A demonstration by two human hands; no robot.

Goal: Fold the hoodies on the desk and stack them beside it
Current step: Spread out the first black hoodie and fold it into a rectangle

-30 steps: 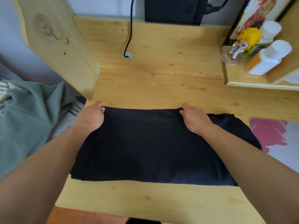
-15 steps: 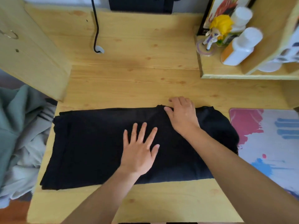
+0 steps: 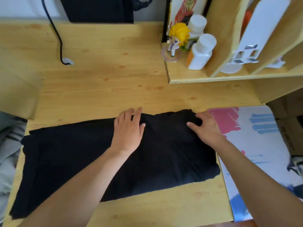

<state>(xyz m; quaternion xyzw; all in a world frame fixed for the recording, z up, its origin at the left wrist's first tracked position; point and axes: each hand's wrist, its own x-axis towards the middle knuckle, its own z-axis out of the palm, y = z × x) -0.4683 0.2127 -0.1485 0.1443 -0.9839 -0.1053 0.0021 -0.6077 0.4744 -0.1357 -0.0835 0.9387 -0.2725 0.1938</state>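
Already the black hoodie (image 3: 91, 158) lies on the counter (image 3: 114, 86) as a long flat band, so it looks partly folded. From the head view, the left hand (image 3: 128, 130) presses flat on its middle, fingers straight; the right hand (image 3: 205, 126) pinches the far right corner. Judging by this, a cross fold and the stacking remain. Grey clothes (image 3: 7, 149) wait at left.

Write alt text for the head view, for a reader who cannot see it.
A black hoodie, partly folded, lies across a wooden desk; the left hand rests flat on its far edge and the right hand grips its far right corner. A mat lies to the right, and a shelf behind it holds a figurine and bottles.
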